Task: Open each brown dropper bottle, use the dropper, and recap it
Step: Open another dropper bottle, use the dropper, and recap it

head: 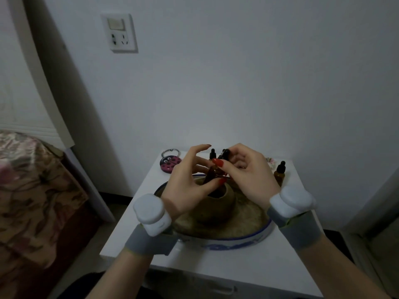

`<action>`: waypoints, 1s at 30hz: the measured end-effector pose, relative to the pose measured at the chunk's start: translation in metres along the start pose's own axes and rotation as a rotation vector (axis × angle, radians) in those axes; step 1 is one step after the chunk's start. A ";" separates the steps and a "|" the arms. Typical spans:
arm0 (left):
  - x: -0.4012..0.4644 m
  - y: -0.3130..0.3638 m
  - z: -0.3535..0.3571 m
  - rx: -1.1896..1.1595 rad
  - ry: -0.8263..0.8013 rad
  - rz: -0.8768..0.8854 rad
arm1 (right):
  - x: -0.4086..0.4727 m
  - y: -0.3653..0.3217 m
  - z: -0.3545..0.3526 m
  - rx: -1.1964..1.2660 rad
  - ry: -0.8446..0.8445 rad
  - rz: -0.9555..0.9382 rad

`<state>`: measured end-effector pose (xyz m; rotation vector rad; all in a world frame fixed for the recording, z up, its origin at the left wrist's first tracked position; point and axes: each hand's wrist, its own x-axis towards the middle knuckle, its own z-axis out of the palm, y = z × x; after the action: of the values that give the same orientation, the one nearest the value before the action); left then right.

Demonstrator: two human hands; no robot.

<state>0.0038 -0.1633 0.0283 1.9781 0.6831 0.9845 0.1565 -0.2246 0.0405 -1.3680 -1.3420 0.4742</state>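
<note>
On the left, the left hand [190, 186] closes its grip on the brown bottle [212, 174]: thumb and a lower finger pinch the glass body, while the index and another finger stand out straight and free above it. The bottle is held in the air over the gourd-like pot [218, 201] in the blue-rimmed dish [237, 240] on the white desk [216, 260]. Its long axis leans, base down toward the left hand and the pot's mouth, neck up and to the right.

At that upper end is the black dropper cap [224, 153], and the right hand [250, 175] grips it with curled fingers, thumb pressed near the bottle's shoulder. Whether the cap is on the thread or already lifted cannot be told; fingers hide the joint.

So the cap lies up and right along the bottle's axis, nearer the right hand; any twist or pull likely runs along that slanted line, with the left hand steadying.

Farther right a second bottle [280, 173] stands capped and upright by the dish.
</note>
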 end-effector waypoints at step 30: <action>-0.020 -0.006 -0.009 -0.059 0.017 -0.060 | -0.001 -0.014 0.006 0.011 -0.084 -0.028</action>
<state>-0.0148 -0.1707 0.0185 1.8889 0.7106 0.9757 0.1447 -0.2269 0.0504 -1.3310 -1.4236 0.5245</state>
